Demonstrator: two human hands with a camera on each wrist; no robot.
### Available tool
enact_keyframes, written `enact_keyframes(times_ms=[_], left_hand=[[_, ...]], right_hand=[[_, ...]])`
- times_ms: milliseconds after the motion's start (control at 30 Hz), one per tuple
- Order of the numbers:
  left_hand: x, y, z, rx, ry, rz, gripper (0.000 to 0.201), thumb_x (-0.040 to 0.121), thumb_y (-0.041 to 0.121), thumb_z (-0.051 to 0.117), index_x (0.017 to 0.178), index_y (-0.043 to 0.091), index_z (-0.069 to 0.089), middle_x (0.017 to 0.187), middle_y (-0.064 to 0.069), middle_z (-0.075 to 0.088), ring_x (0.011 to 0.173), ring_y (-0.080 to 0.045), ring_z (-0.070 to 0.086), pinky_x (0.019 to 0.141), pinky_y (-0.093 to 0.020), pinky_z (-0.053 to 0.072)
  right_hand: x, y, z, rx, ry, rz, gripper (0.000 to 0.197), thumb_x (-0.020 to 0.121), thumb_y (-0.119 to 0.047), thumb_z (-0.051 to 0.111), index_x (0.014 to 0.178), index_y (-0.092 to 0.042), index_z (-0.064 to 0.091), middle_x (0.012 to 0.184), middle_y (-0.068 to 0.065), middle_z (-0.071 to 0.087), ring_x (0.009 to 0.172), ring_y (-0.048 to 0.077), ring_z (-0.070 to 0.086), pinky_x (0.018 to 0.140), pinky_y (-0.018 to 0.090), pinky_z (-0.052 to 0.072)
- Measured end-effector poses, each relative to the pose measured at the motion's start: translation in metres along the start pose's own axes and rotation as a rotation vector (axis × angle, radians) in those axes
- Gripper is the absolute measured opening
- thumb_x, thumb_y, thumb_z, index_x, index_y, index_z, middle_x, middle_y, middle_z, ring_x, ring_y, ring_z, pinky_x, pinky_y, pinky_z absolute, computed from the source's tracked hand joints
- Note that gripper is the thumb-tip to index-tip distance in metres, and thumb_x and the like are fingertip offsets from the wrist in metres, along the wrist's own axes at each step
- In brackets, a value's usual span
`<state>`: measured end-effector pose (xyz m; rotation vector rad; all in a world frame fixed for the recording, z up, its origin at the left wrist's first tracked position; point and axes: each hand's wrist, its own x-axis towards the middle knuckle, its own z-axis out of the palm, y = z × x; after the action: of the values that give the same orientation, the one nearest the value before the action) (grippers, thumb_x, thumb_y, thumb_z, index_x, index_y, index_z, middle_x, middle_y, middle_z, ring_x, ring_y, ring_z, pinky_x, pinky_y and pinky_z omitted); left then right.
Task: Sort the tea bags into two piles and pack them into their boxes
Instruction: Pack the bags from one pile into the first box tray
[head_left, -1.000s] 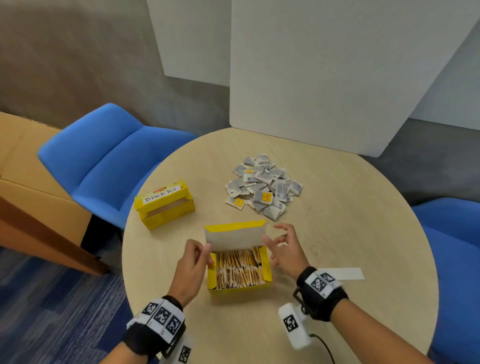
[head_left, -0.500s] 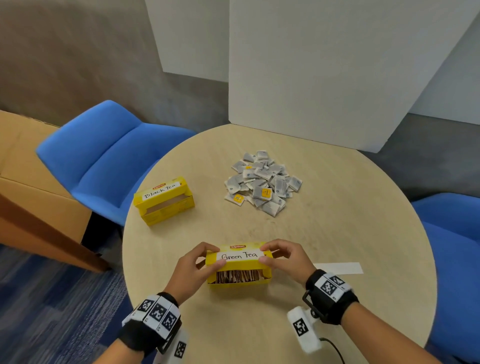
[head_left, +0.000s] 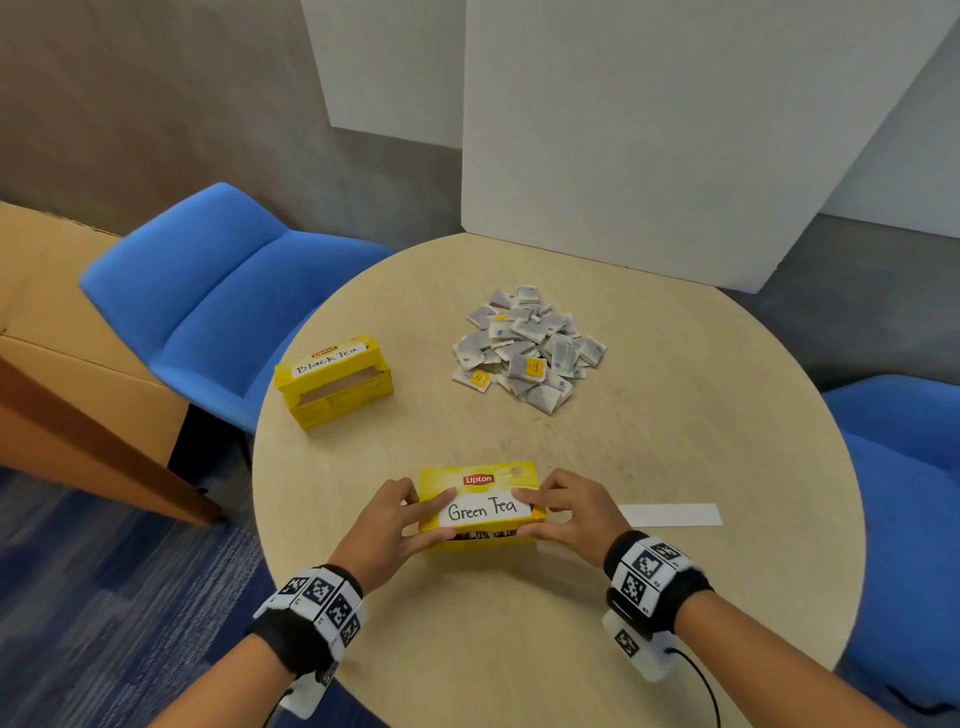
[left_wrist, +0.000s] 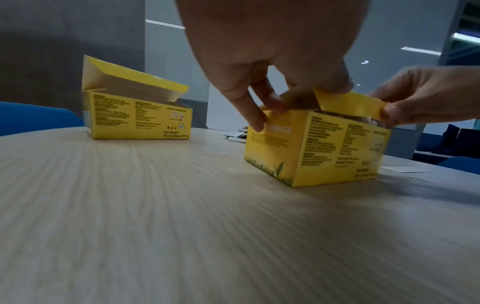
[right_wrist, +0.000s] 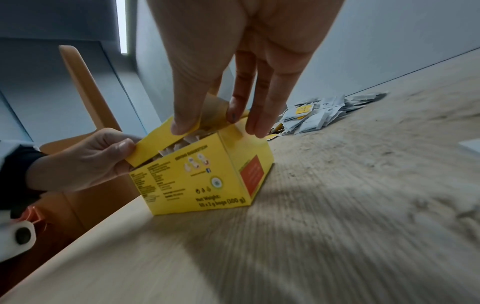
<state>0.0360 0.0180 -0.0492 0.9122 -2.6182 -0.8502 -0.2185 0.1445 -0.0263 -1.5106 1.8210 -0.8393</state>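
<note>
Two blue upholstered chairs (head_left: 218, 291) flank the round pale wooden table (head_left: 675, 441); on it, far left, sits the yellow cardboard box marked Black Tea (head_left: 335, 379), lid ajar, nothing visible inside; mid-table lies the loose heap of grey paper tea bags (head_left: 527, 348), unpacked; nearest the person stands the yellow cardboard box marked Green Tea (head_left: 480, 506), packed bags showing under its lid; the left hand (head_left: 387, 525) pinches the lid flap's left end, the right hand (head_left: 571, 512) curls finger and thumb on its right end; a white paper strip (head_left: 670, 514) lies just right. Closing is the step in hand, I judge; next, tuck that flap, then load the heap into Black Tea.
</note>
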Motion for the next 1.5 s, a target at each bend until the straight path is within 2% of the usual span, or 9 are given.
enact_keyframes(times_ms=[200,300,433,533,600,700,800,1133,1500], left_hand=[[-0.003,0.002,0.001,0.157,0.070,0.076,0.078,0.081,0.081,0.017,0.133,0.034,0.051,0.090,0.004,0.042,0.086,-0.004,0.029,0.077,-0.017,0.036],[-0.001,0.004,-0.002,0.352,0.225,0.278,0.058,0.092,0.063,0.029,0.120,0.028,0.065,0.093,-0.002,0.050,0.090,-0.015,0.038,0.070,-0.025,0.047],[0.009,0.008,-0.001,0.405,0.232,0.415,0.050,0.090,0.057,0.042,0.119,0.024,0.063,0.117,-0.011,0.053,0.105,-0.026,0.046,0.080,-0.037,0.051],[0.016,0.009,0.004,0.469,0.019,0.426,0.061,0.091,0.060,0.033,0.138,0.023,0.045,0.141,-0.011,0.047,0.125,-0.030,0.045,0.096,-0.045,0.046],[0.018,0.011,0.008,0.522,-0.088,0.420,0.063,0.095,0.058,0.023,0.145,0.022,0.035,0.148,-0.004,0.040,0.132,-0.026,0.042,0.101,-0.046,0.041],[0.016,0.010,0.015,0.519,-0.119,0.410,0.060,0.099,0.054,0.018,0.148,0.020,0.027,0.151,0.000,0.035,0.138,-0.021,0.029,0.111,-0.043,0.025],[0.015,0.007,0.019,0.511,-0.111,0.418,0.058,0.100,0.051,0.020,0.148,0.019,0.028,0.152,-0.001,0.033,0.140,-0.021,0.025,0.110,-0.042,0.016],[0.014,0.002,0.023,0.505,-0.100,0.425,0.057,0.100,0.049,0.021,0.148,0.019,0.030,0.153,0.000,0.031,0.141,-0.021,0.023,0.111,-0.042,0.017],[0.011,0.001,0.029,0.573,-0.056,0.455,0.055,0.100,0.046,0.025,0.146,0.018,0.035,0.153,-0.001,0.032,0.141,-0.023,0.024,0.114,-0.043,0.008]], right_hand=[[-0.002,-0.001,0.000,-0.159,-0.046,-0.010,0.047,0.077,-0.037,0.075,0.122,-0.027,0.064,0.089,-0.008,0.048,0.083,0.008,0.046,0.074,0.012,0.035],[-0.004,0.000,0.000,-0.349,-0.057,-0.078,0.049,0.079,-0.040,0.072,0.125,-0.029,0.061,0.096,-0.008,0.044,0.091,0.008,0.039,0.081,0.020,0.036],[-0.006,0.006,0.002,-0.380,0.016,-0.178,0.046,0.075,-0.040,0.075,0.119,-0.030,0.066,0.106,-0.003,0.044,0.094,0.013,0.042,0.080,0.027,0.043],[-0.003,0.005,0.006,-0.405,-0.006,-0.283,0.053,0.077,-0.049,0.066,0.125,-0.029,0.059,0.128,0.008,0.051,0.113,0.026,0.051,0.090,0.036,0.050],[-0.001,0.009,0.010,-0.491,-0.009,-0.409,0.054,0.080,-0.056,0.054,0.126,-0.029,0.051,0.129,0.012,0.057,0.114,0.033,0.058,0.087,0.039,0.054],[0.000,0.016,0.013,-0.533,0.011,-0.504,0.048,0.093,-0.058,0.034,0.128,-0.029,0.048,0.130,0.011,0.059,0.115,0.038,0.058,0.081,0.040,0.055],[0.000,0.017,0.016,-0.552,0.036,-0.530,0.041,0.100,-0.050,0.026,0.127,-0.030,0.049,0.128,0.012,0.060,0.113,0.038,0.059,0.077,0.040,0.058],[0.009,0.019,0.015,-0.659,0.061,-0.592,0.035,0.103,-0.043,0.021,0.125,-0.035,0.048,0.120,0.009,0.063,0.103,0.034,0.062,0.078,0.035,0.055],[-0.002,0.042,0.024,-0.788,0.084,-0.615,0.045,0.100,-0.041,0.034,0.145,-0.034,0.030,0.145,0.009,0.038,0.127,0.033,0.041,0.092,0.044,0.049]])
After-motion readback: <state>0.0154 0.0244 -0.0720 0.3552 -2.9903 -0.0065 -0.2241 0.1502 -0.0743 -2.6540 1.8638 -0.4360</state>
